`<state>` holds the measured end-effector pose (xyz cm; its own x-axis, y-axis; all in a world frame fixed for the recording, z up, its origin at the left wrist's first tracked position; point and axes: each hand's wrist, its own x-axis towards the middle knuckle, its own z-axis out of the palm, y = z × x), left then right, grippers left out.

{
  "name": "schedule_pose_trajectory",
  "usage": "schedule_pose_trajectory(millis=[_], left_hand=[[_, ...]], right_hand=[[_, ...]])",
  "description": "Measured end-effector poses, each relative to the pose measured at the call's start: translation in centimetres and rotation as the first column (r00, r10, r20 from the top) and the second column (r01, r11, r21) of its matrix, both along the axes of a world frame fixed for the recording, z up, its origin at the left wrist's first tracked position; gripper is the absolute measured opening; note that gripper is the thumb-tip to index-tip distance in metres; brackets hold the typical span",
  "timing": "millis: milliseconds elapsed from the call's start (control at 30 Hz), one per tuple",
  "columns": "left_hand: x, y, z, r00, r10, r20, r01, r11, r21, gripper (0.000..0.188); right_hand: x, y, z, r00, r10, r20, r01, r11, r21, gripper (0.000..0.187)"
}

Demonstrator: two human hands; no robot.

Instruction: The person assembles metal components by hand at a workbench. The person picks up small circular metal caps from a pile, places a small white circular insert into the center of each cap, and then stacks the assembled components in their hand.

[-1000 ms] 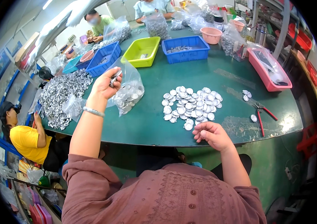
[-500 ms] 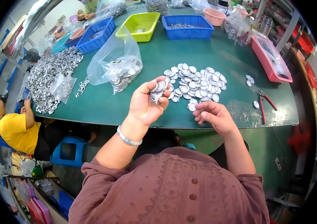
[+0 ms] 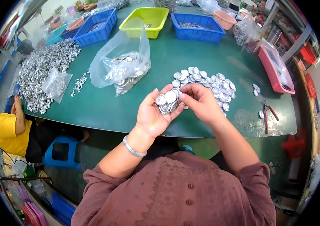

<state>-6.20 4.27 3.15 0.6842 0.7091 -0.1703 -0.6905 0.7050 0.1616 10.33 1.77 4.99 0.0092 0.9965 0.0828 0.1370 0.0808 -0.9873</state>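
Note:
Several round silver pendants [image 3: 170, 96] with scalloped rims rest in my left hand [image 3: 150, 116], whose palm faces up and whose fingers curl round them. My right hand [image 3: 204, 104] has come to their right side, thumb and fingers bent together at a pendant on the stack's edge. The fingers partly hide that pendant. Just beyond both hands, a loose pile of similar silver pendants [image 3: 224, 87] lies on the green table [image 3: 103, 122]. To the left of the pile stands a clear plastic bag [image 3: 103, 67] with more round silver pieces inside.
A large heap of silver metal parts [image 3: 35, 84] covers the table's left. Blue bins [image 3: 198, 34] and a yellow-green bin [image 3: 153, 33] line the back. Red-handled pliers [image 3: 266, 122] and a pink tray [image 3: 276, 77] lie right. A person in yellow [image 3: 9, 130] sits at left.
My right hand has moved left from the pile's near edge to the pendants in my left hand. My left hand has turned its palm up and opened somewhat. The view has shifted slightly.

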Motion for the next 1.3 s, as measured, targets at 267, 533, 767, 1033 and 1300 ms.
schedule_pose_trajectory(millis=[267, 533, 767, 1033, 1300], left_hand=[[-1.3, 0.9, -0.8, 0.998, -0.041, 0.048, 0.042, 0.999, -0.01, 0.043], [-1.4, 1.3, -1.3, 0.994, -0.002, 0.106, 0.009, 0.998, -0.065, 0.043], [-1.4, 1.2, -0.9, 0.993, -0.009, 0.12, 0.022, 0.994, -0.108, 0.044], [-0.6, 1.1, -0.4, 0.996, -0.024, 0.082, 0.028, 0.998, -0.049, 0.044], [-0.6, 0.8, -1.2, 0.97, -0.027, 0.243, 0.049, 0.995, -0.086, 0.049]], right_hand=[[-0.9, 1.6, -0.2, 0.997, 0.039, -0.073, -0.043, 0.997, -0.06, 0.016], [-1.3, 1.7, -0.7, 1.0, -0.008, -0.021, 0.012, 0.984, 0.177, 0.009], [-0.7, 1.2, 0.0, 0.788, -0.147, 0.597, -0.279, 0.781, 0.559, 0.018], [0.3, -0.1, 0.0, 0.933, 0.002, 0.36, -0.168, 0.887, 0.43, 0.026], [-0.3, -0.7, 0.1, 0.851, -0.085, 0.518, -0.225, 0.833, 0.506, 0.023]])
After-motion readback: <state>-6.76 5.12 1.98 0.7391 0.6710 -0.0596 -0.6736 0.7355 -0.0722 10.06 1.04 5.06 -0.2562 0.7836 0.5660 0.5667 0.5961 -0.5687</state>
